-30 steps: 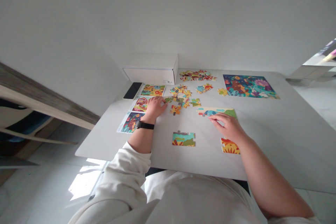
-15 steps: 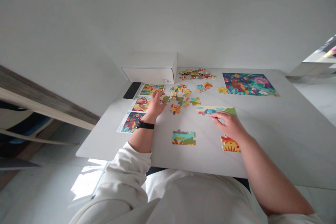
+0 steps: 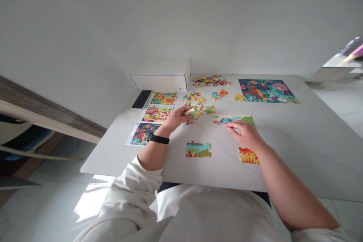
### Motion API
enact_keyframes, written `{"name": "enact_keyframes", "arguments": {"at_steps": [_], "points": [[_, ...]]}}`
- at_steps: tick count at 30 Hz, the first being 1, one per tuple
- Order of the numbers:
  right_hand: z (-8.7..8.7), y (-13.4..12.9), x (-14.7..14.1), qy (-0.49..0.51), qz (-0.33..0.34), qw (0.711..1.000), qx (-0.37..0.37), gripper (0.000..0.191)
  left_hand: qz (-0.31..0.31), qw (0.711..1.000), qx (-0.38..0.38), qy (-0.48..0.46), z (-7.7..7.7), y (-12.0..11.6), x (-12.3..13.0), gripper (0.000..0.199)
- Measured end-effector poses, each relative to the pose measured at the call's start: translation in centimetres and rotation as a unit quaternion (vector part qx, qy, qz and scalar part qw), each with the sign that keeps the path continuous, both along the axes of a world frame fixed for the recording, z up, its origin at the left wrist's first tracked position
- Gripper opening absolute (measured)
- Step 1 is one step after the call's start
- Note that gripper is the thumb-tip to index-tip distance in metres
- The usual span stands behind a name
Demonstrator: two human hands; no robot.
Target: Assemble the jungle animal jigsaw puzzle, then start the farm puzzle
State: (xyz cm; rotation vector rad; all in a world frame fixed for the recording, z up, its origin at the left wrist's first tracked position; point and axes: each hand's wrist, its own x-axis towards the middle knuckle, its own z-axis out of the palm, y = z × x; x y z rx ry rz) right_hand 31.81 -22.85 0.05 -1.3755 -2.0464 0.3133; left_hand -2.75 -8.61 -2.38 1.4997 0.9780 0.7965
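My left hand (image 3: 176, 118) is closed on a green and cream jigsaw puzzle piece (image 3: 193, 112), held over the front of a group of loose puzzle pieces (image 3: 195, 97). My right hand (image 3: 243, 131) lies at the lower edge of a joined puzzle strip (image 3: 244, 118) with a blue elephant on it. Its fingers are stretched out and the thumb is a little apart, with nothing seen between them. A joined crocodile section (image 3: 198, 150) lies nearer to me. An orange and yellow section (image 3: 247, 155) is partly covered by my right forearm.
A sheet with three pictures (image 3: 156, 114) lies at the left beside a black phone (image 3: 141, 99). Behind stand a white box (image 3: 160, 79) and a heap of pieces (image 3: 211, 81). A finished dark blue puzzle (image 3: 268, 90) lies at the back right of the table (image 3: 297, 140).
My left hand has moved right with the green piece, from beside the picture sheet to the loose pieces, and the piece has turned. My right hand has barely moved.
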Motion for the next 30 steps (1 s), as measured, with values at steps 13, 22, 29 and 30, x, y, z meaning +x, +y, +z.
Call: {"name": "enact_keyframes", "arguments": {"at_steps": [13, 22, 29, 30], "points": [[2.9, 5.5, -0.3, -0.148, 0.042, 0.988, -0.024, 0.028, 0.158, 0.974, 0.122, 0.106, 0.0, 0.6, 0.7, 0.031], [-1.0, 12.0, -4.1, -0.246, 0.029, 0.966, -0.073, 0.048, 0.026, 0.952, 0.235, 0.193, 0.3, -1.1, 2.2, 0.022], [-1.8, 14.1, -2.3, -0.215, -0.003, 0.972, -0.093, 0.062, 0.022, 0.893, 0.315, 0.32, -0.3, -0.9, 2.7, 0.025], [-1.8, 14.4, -1.8, -0.194, -0.013, 0.976, -0.094, 0.064, 0.025, 0.891, 0.317, 0.324, -0.4, -0.8, 2.6, 0.025]]}}
